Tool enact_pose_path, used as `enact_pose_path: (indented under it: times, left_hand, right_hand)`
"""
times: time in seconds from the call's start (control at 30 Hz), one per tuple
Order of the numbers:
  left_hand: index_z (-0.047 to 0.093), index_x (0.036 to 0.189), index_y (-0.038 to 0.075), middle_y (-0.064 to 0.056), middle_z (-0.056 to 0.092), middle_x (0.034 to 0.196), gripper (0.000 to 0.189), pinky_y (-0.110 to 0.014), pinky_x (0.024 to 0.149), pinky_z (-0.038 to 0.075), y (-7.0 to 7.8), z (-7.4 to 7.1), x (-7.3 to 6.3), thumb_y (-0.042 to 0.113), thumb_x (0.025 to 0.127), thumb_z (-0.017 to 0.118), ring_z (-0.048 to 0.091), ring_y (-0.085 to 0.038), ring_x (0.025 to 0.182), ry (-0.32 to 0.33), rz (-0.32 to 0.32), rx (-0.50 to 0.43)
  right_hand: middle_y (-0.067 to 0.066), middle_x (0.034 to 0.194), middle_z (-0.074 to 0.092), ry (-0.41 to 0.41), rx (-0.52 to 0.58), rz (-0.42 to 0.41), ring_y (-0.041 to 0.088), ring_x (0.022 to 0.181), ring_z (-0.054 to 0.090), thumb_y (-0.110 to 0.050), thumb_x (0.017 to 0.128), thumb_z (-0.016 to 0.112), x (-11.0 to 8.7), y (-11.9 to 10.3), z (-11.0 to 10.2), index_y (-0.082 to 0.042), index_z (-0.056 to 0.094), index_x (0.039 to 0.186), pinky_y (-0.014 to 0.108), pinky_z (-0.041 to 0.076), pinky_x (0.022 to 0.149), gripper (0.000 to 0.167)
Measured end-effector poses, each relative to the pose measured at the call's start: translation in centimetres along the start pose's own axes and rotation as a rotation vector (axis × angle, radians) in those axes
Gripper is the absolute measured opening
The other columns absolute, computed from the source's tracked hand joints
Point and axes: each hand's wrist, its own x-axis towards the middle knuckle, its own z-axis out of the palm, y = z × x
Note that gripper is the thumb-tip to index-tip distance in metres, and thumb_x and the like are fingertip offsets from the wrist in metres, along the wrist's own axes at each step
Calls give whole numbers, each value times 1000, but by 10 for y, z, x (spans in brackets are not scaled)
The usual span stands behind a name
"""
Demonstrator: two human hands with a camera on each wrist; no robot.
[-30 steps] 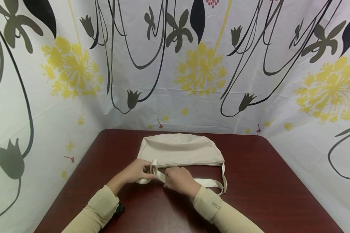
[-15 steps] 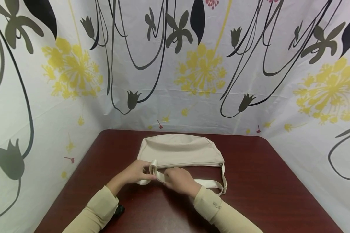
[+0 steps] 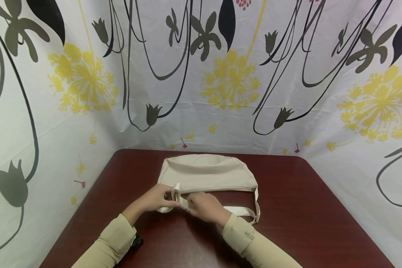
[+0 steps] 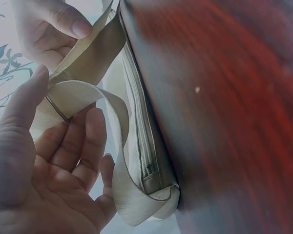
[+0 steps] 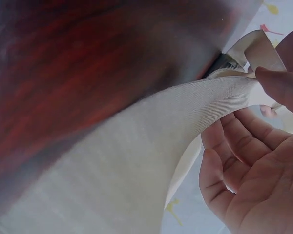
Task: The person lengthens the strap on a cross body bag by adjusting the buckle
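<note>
A cream shoulder bag (image 3: 207, 173) lies on the dark red table, its zipper (image 4: 142, 131) along the near side. Its wide webbing strap (image 5: 136, 141) runs in front of the bag, looped upward between the hands. My left hand (image 3: 155, 198) pinches the strap at a slim metal slider (image 4: 57, 108), thumb on one side and fingers on the other. Just to the right, my right hand (image 3: 207, 208) grips the strap between thumb and fingers. The right part of the strap curves back to the bag's right end.
The dark red table (image 3: 288, 223) has rounded far corners. A small black object (image 3: 137, 242) lies beside the left sleeve. White floral-patterned cloth (image 3: 201, 126) hangs behind the table and along both sides.
Almost nothing differs. Both hands keep their hold on the strap, and the bag lies in the same place.
</note>
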Motion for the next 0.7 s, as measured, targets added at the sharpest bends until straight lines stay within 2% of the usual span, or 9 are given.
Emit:
enact_pose_path:
  times: [0.2,0.33,0.7]
  left_hand:
    - [74,103,17,13,70,90,27,-26,72,50,1,0,0,41,90,78,62,-6,78,19,-8,-1]
    - [74,104,17,13,70,90,28,-26,72,50,2,-1,-1,40,89,78,61,-4,78,27,-12,5]
    - [74,103,19,13,70,90,26,-26,71,50,3,0,-1,41,89,78,62,-3,78,31,-31,-10]
  right_hand:
    - [-12,79,60,10,-48,-12,7,67,51,-33,87,80,-4,-1,-1,-17,70,102,27,43,58,24]
    - [-10,82,63,4,-78,9,10,70,54,-36,83,83,-7,-2,-3,-17,70,102,30,44,59,30]
    - [-13,76,58,9,-84,35,9,66,54,-35,82,84,-10,-1,-1,-19,67,92,31,44,57,26]
